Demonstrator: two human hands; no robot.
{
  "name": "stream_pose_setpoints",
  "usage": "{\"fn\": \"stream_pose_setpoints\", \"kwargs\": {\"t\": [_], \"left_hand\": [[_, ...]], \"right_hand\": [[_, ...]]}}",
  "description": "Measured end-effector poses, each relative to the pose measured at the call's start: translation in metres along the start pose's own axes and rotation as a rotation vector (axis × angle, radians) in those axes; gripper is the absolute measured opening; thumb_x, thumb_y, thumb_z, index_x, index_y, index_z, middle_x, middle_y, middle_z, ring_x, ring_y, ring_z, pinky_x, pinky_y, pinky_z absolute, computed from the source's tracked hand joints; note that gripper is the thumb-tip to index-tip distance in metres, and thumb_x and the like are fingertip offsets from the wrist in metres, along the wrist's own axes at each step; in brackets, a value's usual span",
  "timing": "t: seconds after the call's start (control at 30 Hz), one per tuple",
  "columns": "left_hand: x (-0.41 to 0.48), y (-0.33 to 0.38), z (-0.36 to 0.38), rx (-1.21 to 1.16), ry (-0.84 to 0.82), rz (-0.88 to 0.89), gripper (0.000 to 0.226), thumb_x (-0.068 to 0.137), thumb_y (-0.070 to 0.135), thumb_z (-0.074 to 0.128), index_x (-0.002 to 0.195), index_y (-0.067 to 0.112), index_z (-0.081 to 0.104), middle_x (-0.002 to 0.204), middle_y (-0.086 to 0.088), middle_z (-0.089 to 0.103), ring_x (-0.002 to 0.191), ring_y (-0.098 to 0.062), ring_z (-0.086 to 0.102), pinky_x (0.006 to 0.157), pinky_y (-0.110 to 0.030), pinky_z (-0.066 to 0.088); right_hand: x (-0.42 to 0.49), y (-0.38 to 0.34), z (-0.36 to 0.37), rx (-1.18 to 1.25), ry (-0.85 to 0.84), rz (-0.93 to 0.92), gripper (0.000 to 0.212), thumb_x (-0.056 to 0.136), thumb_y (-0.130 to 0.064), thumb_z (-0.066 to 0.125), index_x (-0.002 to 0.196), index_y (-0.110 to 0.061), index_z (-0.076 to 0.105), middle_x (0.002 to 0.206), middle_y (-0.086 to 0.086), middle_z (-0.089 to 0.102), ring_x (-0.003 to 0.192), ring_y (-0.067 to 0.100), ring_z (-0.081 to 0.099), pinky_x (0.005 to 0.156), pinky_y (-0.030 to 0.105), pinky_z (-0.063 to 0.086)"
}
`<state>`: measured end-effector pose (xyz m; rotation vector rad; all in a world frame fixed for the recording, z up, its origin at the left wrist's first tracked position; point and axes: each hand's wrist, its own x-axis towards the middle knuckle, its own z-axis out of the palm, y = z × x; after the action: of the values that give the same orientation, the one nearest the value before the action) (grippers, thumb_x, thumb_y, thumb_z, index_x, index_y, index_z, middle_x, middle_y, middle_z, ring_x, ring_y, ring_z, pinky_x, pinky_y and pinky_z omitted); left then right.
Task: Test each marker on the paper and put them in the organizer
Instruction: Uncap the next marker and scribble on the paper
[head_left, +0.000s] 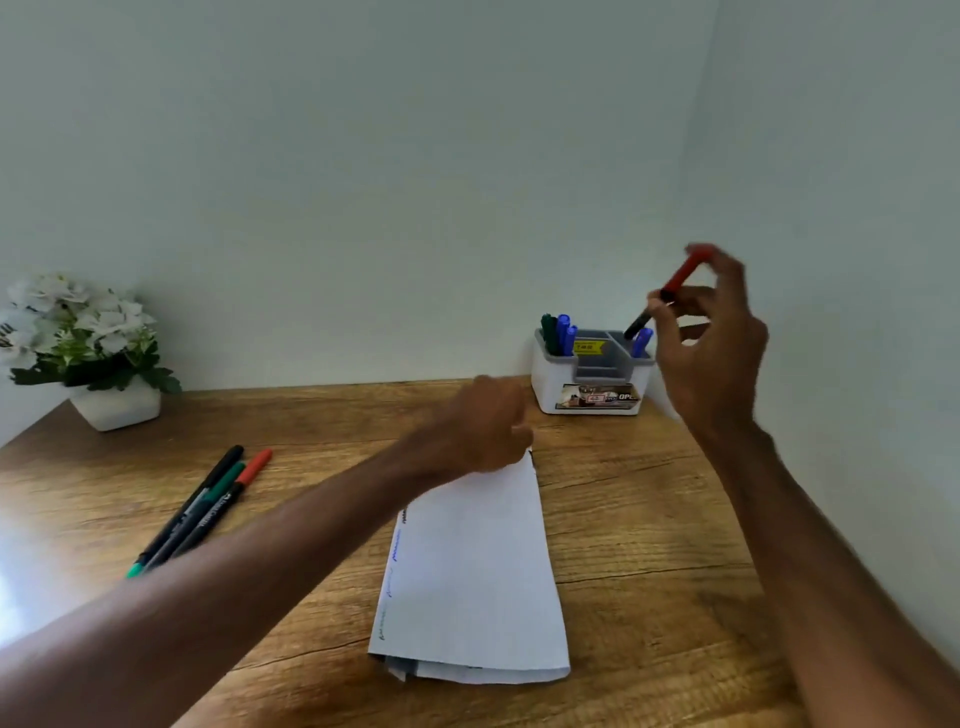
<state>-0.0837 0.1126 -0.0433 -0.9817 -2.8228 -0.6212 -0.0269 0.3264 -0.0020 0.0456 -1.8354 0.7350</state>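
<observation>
Wooden surface (649, 545) against a pale grey-green wall, seen from the head view. Far left we see a white square pot (117, 408) with white artificial flowers (78, 322).

Next, three loose markers (210, 501) with black, green and red caps lie side by side on the surface, caps pointing away. The left forearm crosses over their near ends.

The left grip (483, 426) sits at the far edge of the folded white paper sheet (467, 571). Its fingers are curled and blurred, and we cannot tell if it grasps anything. The paper lies flat mid-surface, with black, blue and green test scribbles down its left edge.

Further right, the white plastic organizer with grey insert (550, 387) stands by the back wall. One green and two blue markers (560, 332) are upright in its left compartment. A single blue marker (643, 340) is in the right rear compartment.

Above that, the right grip (717, 358) is raised and pinches the red-capped black marker (678, 280) between thumb and fingertips. The marker is tilted, red end up, black end down at the organizer's right rear compartment, just beside the single blue marker. We cannot tell whether the tip is inside yet.
</observation>
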Motion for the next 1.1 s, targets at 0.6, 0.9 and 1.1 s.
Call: {"fn": "stream_pose_setpoints", "kwargs": {"t": [0.6,0.9,1.1], "left_hand": [[-0.001,0.01,0.021,0.167,-0.027,0.061,0.032,0.103,0.03,0.053,0.101,0.004,0.072,0.094,-0.006,0.068,0.077,-0.016,0.059,0.072,-0.032,0.053],[-0.006,0.015,0.023,0.199,0.004,0.061,0.033,0.105,0.032,0.05,0.103,0.004,0.067,0.087,-0.002,0.053,0.08,-0.017,0.053,0.071,-0.031,0.044],[-0.007,0.018,0.024,0.199,0.007,0.063,0.037,0.106,0.033,0.048,0.103,0.003,0.068,0.082,0.0,0.052,0.079,-0.015,0.053,0.073,-0.029,0.046]], "right_hand": [[-0.002,0.028,0.006,-0.05,0.151,0.066,0.04,0.103,-0.023,0.06,0.137,-0.01,0.044,0.112,0.011,0.076,0.099,0.024,0.076,0.086,0.045,0.063],[-0.004,0.027,0.013,-0.203,-0.052,0.035,0.039,0.101,-0.021,0.062,0.136,-0.018,0.044,0.119,0.01,0.074,0.108,0.029,0.072,0.091,0.031,0.052],[-0.005,0.035,0.013,-0.278,-0.155,0.137,0.042,0.099,-0.018,0.065,0.136,-0.02,0.046,0.123,0.014,0.071,0.11,0.032,0.069,0.089,0.032,0.05]]}}
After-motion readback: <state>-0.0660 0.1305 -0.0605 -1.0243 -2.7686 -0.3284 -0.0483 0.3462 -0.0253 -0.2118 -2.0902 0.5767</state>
